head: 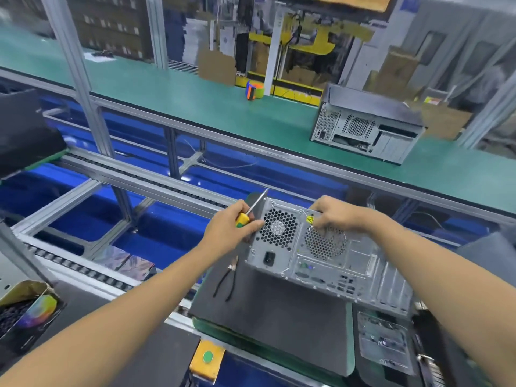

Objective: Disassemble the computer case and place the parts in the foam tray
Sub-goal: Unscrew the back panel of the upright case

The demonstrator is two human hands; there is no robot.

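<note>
Computer case [329, 255]: bare perforated metal, dull grey. Mat [268, 317]: matt dark foam. Screwdriver [245, 216]: glossy plastic handle.

Bright, even indoor light; wide-angle view, soft toward the far edge.

White glare spots sit on the glossy blue bins [167, 174] under the rails. Shadows are faint and diffuse on the dark foam pad [273, 308]. Straight frame posts [75, 60] bow and lean near the borders. The far background breaks into blocky smear, while the forearms and the computer case [321, 255] stay fairly sharp.
</note>
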